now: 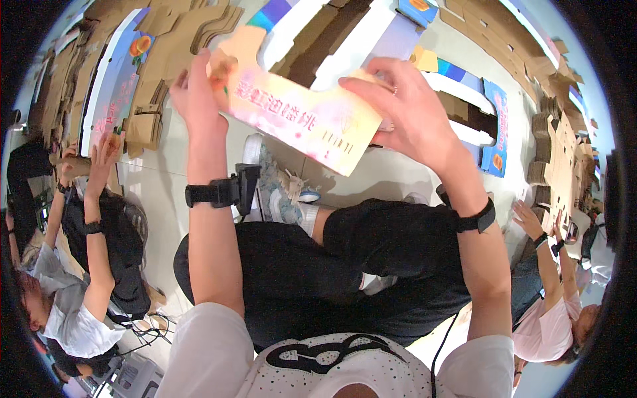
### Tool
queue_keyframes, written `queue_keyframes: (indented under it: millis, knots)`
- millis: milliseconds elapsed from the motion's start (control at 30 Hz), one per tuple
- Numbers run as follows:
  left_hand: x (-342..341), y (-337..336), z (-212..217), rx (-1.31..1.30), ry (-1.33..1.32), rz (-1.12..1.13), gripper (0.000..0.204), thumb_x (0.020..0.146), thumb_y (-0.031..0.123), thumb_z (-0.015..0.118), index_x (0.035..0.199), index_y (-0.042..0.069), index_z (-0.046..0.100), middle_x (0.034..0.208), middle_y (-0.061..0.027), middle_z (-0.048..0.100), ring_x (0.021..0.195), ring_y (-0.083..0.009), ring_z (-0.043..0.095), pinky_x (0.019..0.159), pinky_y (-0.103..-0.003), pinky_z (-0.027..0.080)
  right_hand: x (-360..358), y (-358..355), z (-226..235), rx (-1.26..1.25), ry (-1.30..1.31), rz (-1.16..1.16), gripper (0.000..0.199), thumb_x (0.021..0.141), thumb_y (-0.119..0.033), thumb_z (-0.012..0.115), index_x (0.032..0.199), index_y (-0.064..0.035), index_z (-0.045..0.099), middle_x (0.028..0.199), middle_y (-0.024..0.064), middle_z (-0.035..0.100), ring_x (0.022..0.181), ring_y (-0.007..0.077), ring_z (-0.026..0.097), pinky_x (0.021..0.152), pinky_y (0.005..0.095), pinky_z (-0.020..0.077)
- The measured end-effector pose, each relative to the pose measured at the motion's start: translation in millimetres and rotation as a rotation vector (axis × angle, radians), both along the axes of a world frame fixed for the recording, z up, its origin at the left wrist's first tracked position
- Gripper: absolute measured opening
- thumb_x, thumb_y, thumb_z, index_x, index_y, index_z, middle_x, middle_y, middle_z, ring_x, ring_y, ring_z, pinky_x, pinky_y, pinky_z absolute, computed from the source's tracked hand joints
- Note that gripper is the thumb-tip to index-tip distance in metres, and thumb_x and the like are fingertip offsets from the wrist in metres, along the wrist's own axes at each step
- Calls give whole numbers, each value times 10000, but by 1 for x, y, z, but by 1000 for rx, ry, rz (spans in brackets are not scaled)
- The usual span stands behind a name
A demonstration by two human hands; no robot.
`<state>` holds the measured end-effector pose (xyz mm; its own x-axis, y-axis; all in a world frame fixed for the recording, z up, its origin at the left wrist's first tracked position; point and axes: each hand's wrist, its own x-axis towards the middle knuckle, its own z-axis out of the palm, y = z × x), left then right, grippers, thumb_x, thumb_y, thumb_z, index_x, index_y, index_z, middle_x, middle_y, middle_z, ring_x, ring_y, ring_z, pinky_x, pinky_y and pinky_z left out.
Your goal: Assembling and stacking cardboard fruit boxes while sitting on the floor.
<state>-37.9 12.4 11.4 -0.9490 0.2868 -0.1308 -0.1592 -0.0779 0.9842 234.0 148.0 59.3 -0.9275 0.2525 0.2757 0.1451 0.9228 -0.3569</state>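
Both hands hold up a printed cardboard piece [285, 109], pale yellow and pink, with a peach picture at its left end and a curved cut-out along its upper edge. My left hand [201, 99] grips the left end, the thumb along the edge and part of the fingers hidden behind the card. At the right end, my right hand [405, 106] is closed on the card with the thumb and bent fingers. The piece tilts down toward the right, above my crossed legs. Each wrist wears a black strap [212, 193].
Stacks of flat brown cardboard [182, 26] lie at the far left, with more cardboard [564, 146] at the right. A blue-and-white printed carton [494, 126] lies on the tiled floor [302, 166]. Co-workers sit at the left [66, 298] and right [547, 325].
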Motion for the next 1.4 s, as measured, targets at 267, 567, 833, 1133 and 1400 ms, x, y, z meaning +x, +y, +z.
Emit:
queue_keyframes:
  millis: [267,567,833,1133,1400]
  knots:
    - [26,5,3,-25,-31,-85,361,846,232,700,1064,-44,620,1004,-98,641,883,-182,621,752,-313,504,-4,28,-27,373,-147,-81,981,540,-108,851,1423,-221,440,1521,30,402,1380,284,391,1113,506,350]
    - [38,-12,73,-104,242,-333,415,895,259,620,1184,-38,642,1156,-111,652,1081,-188,585,973,-318,412,-7,22,-29,329,-79,18,926,573,-88,828,1410,-206,447,1467,29,456,1379,251,395,1135,536,307]
    - [54,-45,138,14,874,-371,271,913,95,666,1151,-35,647,1067,-92,692,988,-135,630,904,-260,470,-8,29,-22,394,-14,-44,865,598,-79,792,1395,-177,471,1345,86,514,1205,307,490,1060,459,365]
    - [47,-25,101,1,625,-482,199,934,100,637,1098,-6,675,1023,-55,694,939,-98,619,854,-244,480,31,16,70,462,-78,-295,816,640,-228,815,1392,-200,500,1301,148,524,1154,354,504,982,460,401]
    - [42,1,33,-175,403,-692,300,923,179,645,1152,-15,647,1078,-75,694,994,-131,634,848,-278,499,73,27,13,58,-733,-464,1104,523,-247,854,1492,-210,327,1334,186,506,1287,415,441,1106,664,250]
